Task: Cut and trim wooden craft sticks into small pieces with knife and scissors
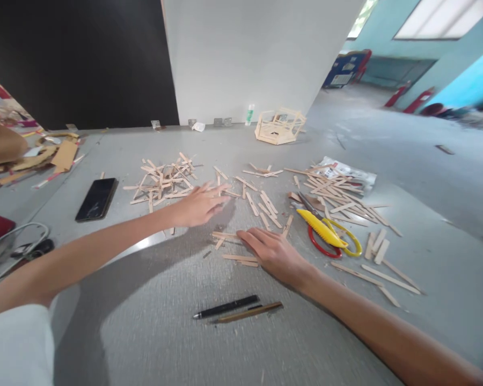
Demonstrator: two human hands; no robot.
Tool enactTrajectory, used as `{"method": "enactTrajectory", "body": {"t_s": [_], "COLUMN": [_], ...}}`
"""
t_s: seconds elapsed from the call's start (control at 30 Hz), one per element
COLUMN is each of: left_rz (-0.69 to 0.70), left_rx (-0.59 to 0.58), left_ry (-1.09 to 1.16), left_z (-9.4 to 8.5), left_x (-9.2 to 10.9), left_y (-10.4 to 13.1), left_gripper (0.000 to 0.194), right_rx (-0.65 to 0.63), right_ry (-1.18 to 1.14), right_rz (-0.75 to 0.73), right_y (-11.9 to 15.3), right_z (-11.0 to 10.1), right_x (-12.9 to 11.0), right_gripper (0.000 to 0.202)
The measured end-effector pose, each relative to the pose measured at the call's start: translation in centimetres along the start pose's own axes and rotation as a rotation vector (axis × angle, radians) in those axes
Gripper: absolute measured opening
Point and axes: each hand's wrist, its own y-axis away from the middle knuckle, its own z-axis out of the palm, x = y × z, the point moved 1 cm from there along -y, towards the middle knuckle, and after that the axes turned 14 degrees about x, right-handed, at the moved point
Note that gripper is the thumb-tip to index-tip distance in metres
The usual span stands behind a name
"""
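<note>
My left hand (201,205) is open, palm down, fingers spread toward loose wooden craft sticks (219,187) in the middle of the table. Nothing shows in its grasp. My right hand (271,252) is bent low over the table, its fingertips on the right end of a pair of craft sticks (225,235); its thumb is hidden. Just below that hand's fingers lie more craft sticks (237,258). Right of it are scissors (333,249) with red and yellow handles and a yellow cutter (322,228) lying across them.
Craft-stick piles lie at left (165,179) and right (338,187), the latter by a plastic bag (364,179). A hexagonal stick frame (279,128) and a glue stick (249,114) stand at the back. A phone (97,199) lies left; two pens (229,306) lie in front.
</note>
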Motion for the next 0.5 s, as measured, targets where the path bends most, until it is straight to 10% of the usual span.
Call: {"method": "enactTrajectory", "body": {"t_s": [0.5], "left_rz": [-0.246], "left_rx": [0.248], "left_ry": [-0.309], "left_z": [-0.4], "left_x": [-7.3], "left_y": [1.5], "left_gripper": [0.027], "right_rx": [-0.036], "right_ry": [0.030], "right_rz": [-0.040], "right_y": [-0.1], "right_z": [0.4], "right_x": [0.0], "right_gripper": [0.026]}}
